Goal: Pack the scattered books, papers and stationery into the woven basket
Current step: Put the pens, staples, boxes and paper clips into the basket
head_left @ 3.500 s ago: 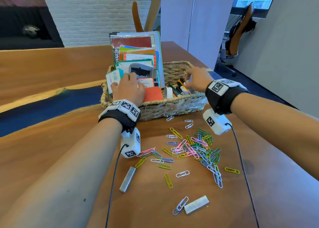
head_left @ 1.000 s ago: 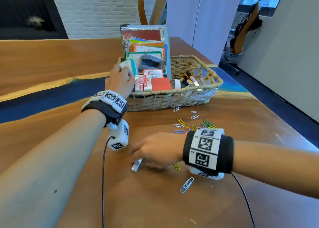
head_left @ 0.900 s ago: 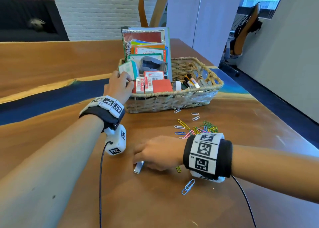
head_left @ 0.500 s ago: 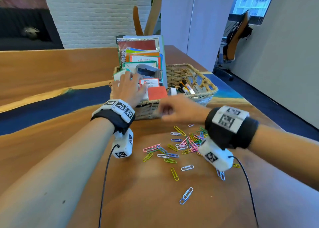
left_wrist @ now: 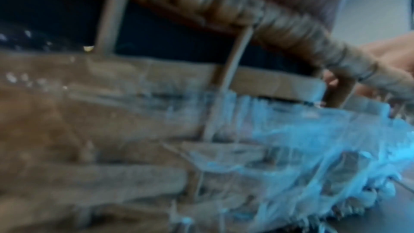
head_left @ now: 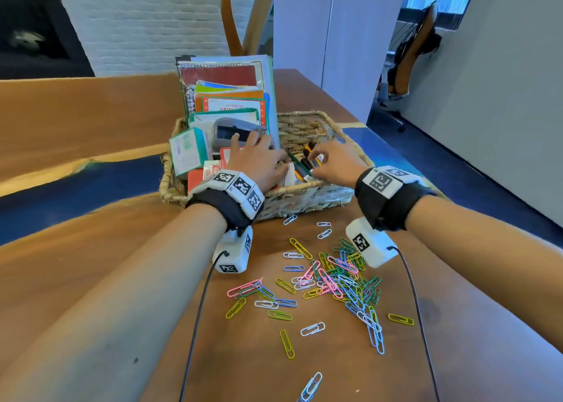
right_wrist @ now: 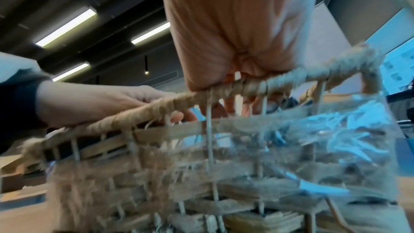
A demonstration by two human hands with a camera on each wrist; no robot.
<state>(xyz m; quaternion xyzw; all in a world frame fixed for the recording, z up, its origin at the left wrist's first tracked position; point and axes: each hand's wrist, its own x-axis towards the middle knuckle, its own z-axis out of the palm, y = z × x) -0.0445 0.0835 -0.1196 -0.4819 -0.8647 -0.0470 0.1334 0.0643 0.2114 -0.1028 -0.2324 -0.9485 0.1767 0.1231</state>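
Both hands are reaching over the near rim of the woven basket, which is sitting mid-frame on the wooden tabletop. The left hand is lying palm-down w/ fingers spread flat on the packed items, fingertips touching the grey stapler in the basket's left half. The right hand is hovering over the right half, above the pens, thumb & forefinger pinching a small silvery block, prob. a staple strip; other fingers are curling loosely. Both forearms are stretching in from the lower corners, wrists level w/ the rim. Notebooks are standing upright at the basket's back left, a teal box leaning at far left. Coloured paper clips are lying scattered on the tabletop, lower centre. The left wrist view is blurred, showing only basket weave.
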